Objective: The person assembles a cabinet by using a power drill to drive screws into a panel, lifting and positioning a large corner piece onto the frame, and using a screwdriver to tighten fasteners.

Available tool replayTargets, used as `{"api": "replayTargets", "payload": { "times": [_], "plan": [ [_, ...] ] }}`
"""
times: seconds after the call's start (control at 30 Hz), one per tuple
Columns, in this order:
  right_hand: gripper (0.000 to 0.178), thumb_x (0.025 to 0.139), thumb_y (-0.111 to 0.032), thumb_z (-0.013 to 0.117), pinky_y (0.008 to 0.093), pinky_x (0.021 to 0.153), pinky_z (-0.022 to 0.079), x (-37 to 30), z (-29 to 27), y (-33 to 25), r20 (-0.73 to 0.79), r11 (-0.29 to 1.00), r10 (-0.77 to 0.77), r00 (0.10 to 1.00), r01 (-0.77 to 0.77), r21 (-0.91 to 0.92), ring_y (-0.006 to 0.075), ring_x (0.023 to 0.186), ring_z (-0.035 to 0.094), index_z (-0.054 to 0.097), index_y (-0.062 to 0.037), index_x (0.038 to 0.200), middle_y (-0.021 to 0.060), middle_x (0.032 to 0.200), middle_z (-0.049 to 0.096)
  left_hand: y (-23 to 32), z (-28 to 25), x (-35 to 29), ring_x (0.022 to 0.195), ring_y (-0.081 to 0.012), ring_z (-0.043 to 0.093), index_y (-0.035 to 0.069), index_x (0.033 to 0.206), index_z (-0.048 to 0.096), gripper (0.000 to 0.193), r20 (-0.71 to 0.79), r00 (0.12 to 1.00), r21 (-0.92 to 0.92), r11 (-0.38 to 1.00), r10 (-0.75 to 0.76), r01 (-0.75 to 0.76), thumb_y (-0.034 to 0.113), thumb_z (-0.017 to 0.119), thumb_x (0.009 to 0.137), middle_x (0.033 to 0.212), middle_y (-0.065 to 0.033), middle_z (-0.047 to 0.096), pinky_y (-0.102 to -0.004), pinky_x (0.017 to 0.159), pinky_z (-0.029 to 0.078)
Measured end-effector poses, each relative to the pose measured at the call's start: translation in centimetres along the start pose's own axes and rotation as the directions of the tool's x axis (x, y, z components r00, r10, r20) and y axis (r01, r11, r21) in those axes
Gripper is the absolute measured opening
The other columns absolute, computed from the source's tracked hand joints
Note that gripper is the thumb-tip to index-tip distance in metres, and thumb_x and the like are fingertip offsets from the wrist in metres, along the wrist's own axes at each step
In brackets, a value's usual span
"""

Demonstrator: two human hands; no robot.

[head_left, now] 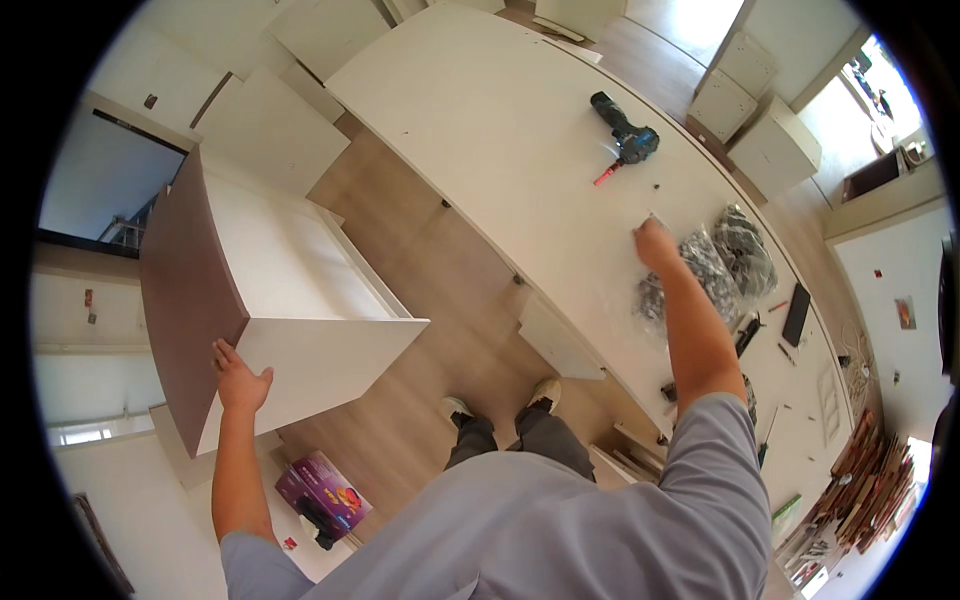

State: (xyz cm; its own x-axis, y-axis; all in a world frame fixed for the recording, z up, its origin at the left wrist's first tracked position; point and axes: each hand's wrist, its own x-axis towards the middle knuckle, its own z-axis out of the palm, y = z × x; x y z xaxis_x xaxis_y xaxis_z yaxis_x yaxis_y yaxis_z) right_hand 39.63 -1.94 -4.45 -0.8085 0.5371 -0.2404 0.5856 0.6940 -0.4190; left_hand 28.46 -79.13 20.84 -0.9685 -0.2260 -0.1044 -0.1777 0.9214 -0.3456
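Note:
On the left, my left hand (240, 382) rests with fingers stretched out against the edge of a cabinet. The cabinet has white side panels (325, 365) and a brown front panel (185, 310). My right hand (655, 245) is closed over the white tabletop (480, 120) on the right. Something small and pale shows at its fingertips, too small to name. Beside that wrist lie clear plastic bags of small grey hardware (708, 268). Farther off, a dark blue and black cordless drill (632, 142) with a red bit lies on its side.
On the table's right part lie a black rectangular bar (796, 315), a screwdriver (767, 440) and several small tools. A purple carton (325, 490) stands on the floor at lower left. White panels (265, 130) lean behind the cabinet. Wood strips (880, 480) are piled at far right.

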Motion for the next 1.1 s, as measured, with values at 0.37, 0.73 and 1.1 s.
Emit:
{"api": "replayTargets", "payload": {
  "times": [0.37,0.73,1.1],
  "plan": [
    [0.034,0.105,-0.026,0.050,0.0529,0.103,0.050,11.3,-2.2,-1.0,-0.165,0.953,0.301,0.939,-0.300,0.031,0.0465,0.121,0.064,0.056,0.0010,0.124,0.0318,0.124,0.068,0.5,-0.3,0.3,0.156,-0.0472,0.022,-0.005,0.163,0.004,0.123,-0.010,1.000,0.015,1.000,-0.018,0.018,0.032,0.085,0.079,0.171,-0.0263,0.014,-0.0452,0.125,0.034],
    [0.009,0.099,-0.017,0.057,0.0284,0.043,0.032,2.2,0.0,-2.6,0.202,-0.086,0.139,0.970,-0.191,0.978,0.0126,0.051,0.040,0.057,-0.0116,0.091,0.0009,0.070,0.049,-1.0,0.6,0.4,0.157,-0.0454,0.019,-0.011,0.161,0.007,0.124,-0.027,0.996,0.009,0.996,0.086,-0.086,0.037,0.085,0.078,0.170,-0.0309,0.014,-0.0448,0.130,0.019],
    [0.036,0.104,-0.038,0.060,0.0263,0.041,0.031,-31.2,7.5,-18.2,0.613,-0.371,-0.009,0.790,-0.572,0.731,0.0130,0.051,0.044,0.051,-0.0142,0.079,0.0018,0.071,0.053,-3.2,-0.7,-1.8,0.156,-0.0494,0.018,-0.003,0.164,0.012,0.119,-0.091,0.973,-0.138,0.964,0.214,-0.225,0.047,0.082,0.082,0.172,-0.0262,0.011,-0.0498,0.127,0.027]
  ]
}}
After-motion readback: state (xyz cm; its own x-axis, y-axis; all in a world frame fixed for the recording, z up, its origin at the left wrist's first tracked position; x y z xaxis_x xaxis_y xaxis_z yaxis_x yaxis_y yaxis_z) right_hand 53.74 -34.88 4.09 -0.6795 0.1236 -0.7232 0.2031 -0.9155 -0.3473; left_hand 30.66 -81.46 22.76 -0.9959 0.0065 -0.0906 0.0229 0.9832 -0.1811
